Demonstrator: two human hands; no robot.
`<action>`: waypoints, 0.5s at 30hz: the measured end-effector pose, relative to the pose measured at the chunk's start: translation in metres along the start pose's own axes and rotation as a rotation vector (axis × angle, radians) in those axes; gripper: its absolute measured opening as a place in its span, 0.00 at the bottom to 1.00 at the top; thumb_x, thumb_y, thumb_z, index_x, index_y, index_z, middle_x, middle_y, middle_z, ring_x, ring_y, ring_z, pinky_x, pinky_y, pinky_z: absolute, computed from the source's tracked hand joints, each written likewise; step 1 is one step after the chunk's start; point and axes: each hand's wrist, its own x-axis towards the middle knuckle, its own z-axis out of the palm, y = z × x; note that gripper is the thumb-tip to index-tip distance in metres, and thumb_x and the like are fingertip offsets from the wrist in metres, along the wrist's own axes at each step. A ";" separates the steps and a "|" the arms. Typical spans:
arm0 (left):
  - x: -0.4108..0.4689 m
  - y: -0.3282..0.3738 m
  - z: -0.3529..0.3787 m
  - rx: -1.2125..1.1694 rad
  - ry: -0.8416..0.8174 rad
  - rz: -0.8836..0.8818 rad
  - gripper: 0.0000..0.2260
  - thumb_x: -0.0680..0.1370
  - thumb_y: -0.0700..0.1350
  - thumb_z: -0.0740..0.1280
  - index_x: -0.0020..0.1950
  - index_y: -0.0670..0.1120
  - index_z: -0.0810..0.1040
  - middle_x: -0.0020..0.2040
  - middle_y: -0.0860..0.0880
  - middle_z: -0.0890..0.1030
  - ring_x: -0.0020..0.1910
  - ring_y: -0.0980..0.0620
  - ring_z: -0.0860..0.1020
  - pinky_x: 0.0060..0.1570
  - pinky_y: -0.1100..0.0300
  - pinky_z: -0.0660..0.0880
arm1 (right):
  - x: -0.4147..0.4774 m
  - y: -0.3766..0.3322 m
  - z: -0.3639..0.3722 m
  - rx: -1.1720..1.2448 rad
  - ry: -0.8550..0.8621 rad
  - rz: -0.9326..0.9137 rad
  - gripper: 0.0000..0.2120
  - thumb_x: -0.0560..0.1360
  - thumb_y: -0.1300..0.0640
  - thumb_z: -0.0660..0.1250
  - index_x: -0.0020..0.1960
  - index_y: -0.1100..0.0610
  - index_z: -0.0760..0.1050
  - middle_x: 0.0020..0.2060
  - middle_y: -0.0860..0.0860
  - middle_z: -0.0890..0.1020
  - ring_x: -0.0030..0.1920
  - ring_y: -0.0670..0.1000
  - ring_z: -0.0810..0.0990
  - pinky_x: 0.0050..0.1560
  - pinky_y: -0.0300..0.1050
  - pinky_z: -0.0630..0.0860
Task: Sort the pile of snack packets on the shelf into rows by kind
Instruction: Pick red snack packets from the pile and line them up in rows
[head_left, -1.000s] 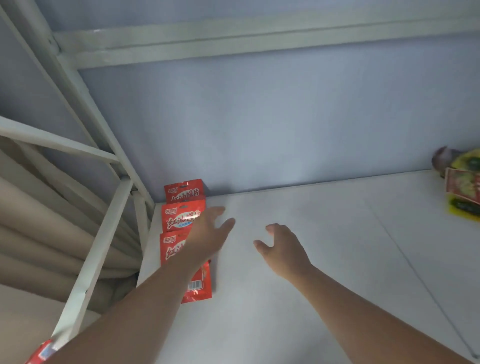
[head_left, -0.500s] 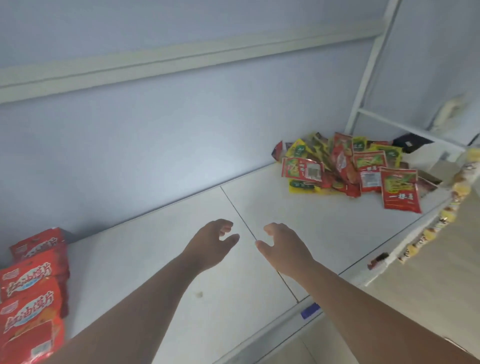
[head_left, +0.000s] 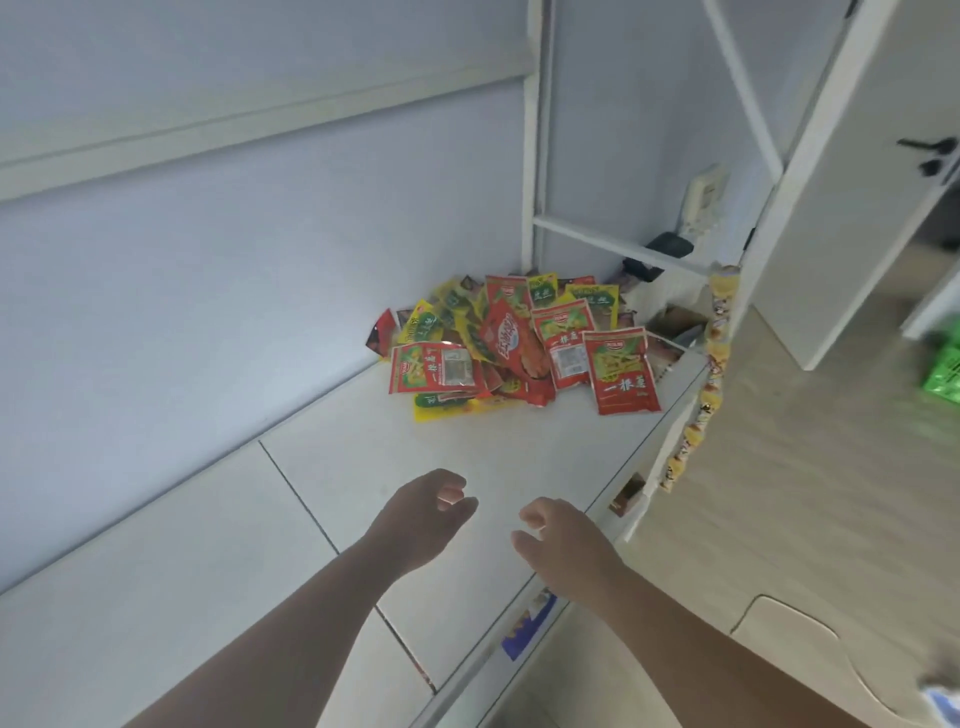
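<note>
A pile of snack packets (head_left: 511, 343) lies at the far right end of the white shelf (head_left: 218, 561), against the back wall. It mixes red packets with green pictures, plain red ones and yellow ones. One red packet (head_left: 623, 371) lies at the pile's front right, near the shelf edge. My left hand (head_left: 423, 522) and my right hand (head_left: 558, 545) hover side by side above the shelf, well short of the pile. Both hold nothing, with fingers loosely curled and apart.
A white upright post (head_left: 534, 156) and a crossbar (head_left: 618, 244) frame the shelf's right end. A strip of yellow packets (head_left: 701, 405) hangs off the right front corner. A white door (head_left: 852, 182) stands open at the right, over a wooden floor (head_left: 779, 493).
My view has swung right, from the row of red packets at the shelf's left end to the pile at the right end. Both hands travelled right with it, empty throughout.
</note>
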 end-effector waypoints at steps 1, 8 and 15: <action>0.012 0.005 0.003 -0.019 -0.005 0.002 0.16 0.80 0.56 0.68 0.66 0.52 0.78 0.59 0.57 0.82 0.56 0.58 0.80 0.53 0.65 0.74 | 0.006 0.005 -0.005 0.004 -0.004 0.014 0.19 0.80 0.47 0.62 0.70 0.50 0.71 0.65 0.45 0.76 0.60 0.44 0.76 0.58 0.36 0.70; 0.099 0.032 0.018 -0.186 -0.038 -0.060 0.15 0.80 0.56 0.68 0.65 0.53 0.78 0.57 0.56 0.81 0.54 0.57 0.79 0.42 0.68 0.72 | 0.073 0.023 -0.049 0.006 0.021 0.100 0.17 0.80 0.48 0.64 0.67 0.51 0.73 0.60 0.45 0.78 0.56 0.44 0.76 0.55 0.37 0.69; 0.165 0.043 0.038 -0.283 -0.062 -0.198 0.17 0.79 0.56 0.67 0.65 0.50 0.79 0.60 0.49 0.84 0.58 0.50 0.81 0.46 0.62 0.72 | 0.145 0.034 -0.085 0.033 0.062 0.105 0.16 0.80 0.49 0.65 0.66 0.52 0.74 0.59 0.46 0.80 0.56 0.45 0.77 0.54 0.39 0.70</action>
